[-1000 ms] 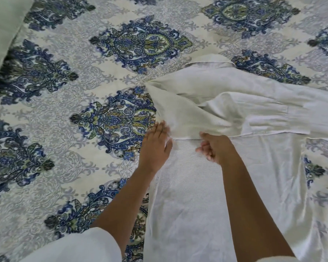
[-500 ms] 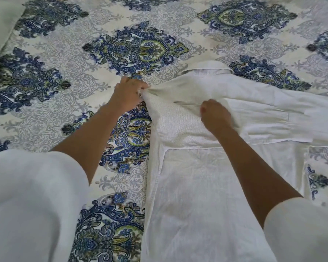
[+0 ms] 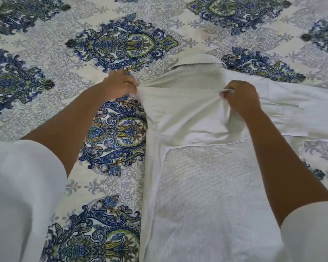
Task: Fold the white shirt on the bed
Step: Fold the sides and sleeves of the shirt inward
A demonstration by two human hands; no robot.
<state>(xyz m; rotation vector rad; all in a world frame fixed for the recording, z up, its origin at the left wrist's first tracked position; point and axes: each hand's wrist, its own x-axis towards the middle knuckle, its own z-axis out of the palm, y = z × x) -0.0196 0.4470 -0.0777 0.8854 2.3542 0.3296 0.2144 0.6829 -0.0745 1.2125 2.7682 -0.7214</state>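
Note:
The white shirt (image 3: 206, 186) lies spread on the bed, collar at the far end and body running toward me. A sleeve is folded across it to the right. My left hand (image 3: 119, 86) pinches the shirt's left shoulder corner at its edge. My right hand (image 3: 240, 97) is closed on a bunch of fabric near the middle of the upper back, below the collar. The cloth between both hands is pulled taut and slightly raised into wrinkles.
The bed cover (image 3: 112, 133), cream with blue and green ornaments, fills the view left of and beyond the shirt. My white sleeves show at the lower left (image 3: 23, 195) and lower right (image 3: 311, 233).
Both hands moved from the folded edge up to the shoulder area. My left hand took the shoulder corner; my right hand went from pressing flat to gripping and lifting fabric.

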